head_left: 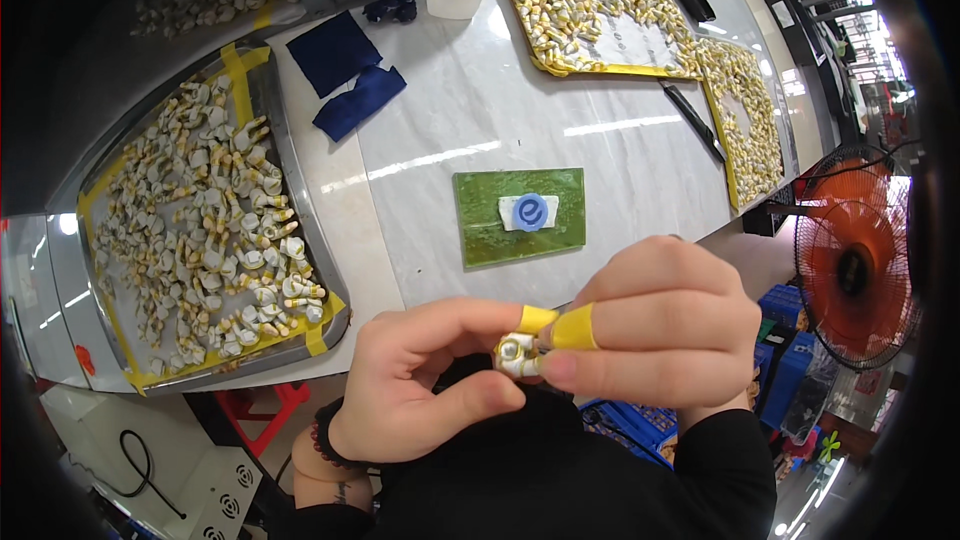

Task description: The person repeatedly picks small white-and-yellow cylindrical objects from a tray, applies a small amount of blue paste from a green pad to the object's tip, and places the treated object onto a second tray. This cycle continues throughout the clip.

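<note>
The left hand [430, 375] and right hand [665, 325] pinched a small white-and-yellow piece [517, 353]; from it, a green slab [480, 242] lay at 12 o'clock, a loaded tray [316, 240] at 10.

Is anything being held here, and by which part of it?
A small white and yellow piece, pinched by its right side in the right hand. The left hand is close around it; whether it also grips cannot be told.
</note>
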The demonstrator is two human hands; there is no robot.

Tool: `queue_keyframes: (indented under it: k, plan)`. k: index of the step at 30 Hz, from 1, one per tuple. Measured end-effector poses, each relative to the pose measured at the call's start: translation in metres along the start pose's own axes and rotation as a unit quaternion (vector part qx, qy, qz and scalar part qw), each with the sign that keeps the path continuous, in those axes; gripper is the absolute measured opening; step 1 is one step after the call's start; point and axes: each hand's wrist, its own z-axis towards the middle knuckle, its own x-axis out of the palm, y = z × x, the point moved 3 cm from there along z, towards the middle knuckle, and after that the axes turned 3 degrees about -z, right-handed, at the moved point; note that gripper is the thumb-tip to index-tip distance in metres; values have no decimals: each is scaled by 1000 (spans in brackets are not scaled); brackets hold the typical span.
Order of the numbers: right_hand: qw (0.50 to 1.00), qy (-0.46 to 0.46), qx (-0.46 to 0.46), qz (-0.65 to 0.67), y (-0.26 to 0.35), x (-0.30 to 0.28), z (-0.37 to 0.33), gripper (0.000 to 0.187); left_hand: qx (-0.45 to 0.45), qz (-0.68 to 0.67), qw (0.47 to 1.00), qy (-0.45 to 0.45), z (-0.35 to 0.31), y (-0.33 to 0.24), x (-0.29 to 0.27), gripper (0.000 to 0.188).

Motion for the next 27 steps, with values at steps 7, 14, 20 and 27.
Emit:
queue_keyframes:
  k: [7,14,20,27]
  plan:
    - [999,-34,-12,7,3,7,-12,15,-14,18,1000,-3,2,2,-2,28]
    - [998,-8,54,-37,-6,-27,-18,22,-27,48,997,-54,-2,13,-5,31]
    - [843,-102,394,-350,-137,-181,-105,22,5,-6,992,-123,-12,15,-15,42]
    - [746,40,535,-395,-226,-225,-204,18,-27,-19,994,-103,-14,17,-14,39]
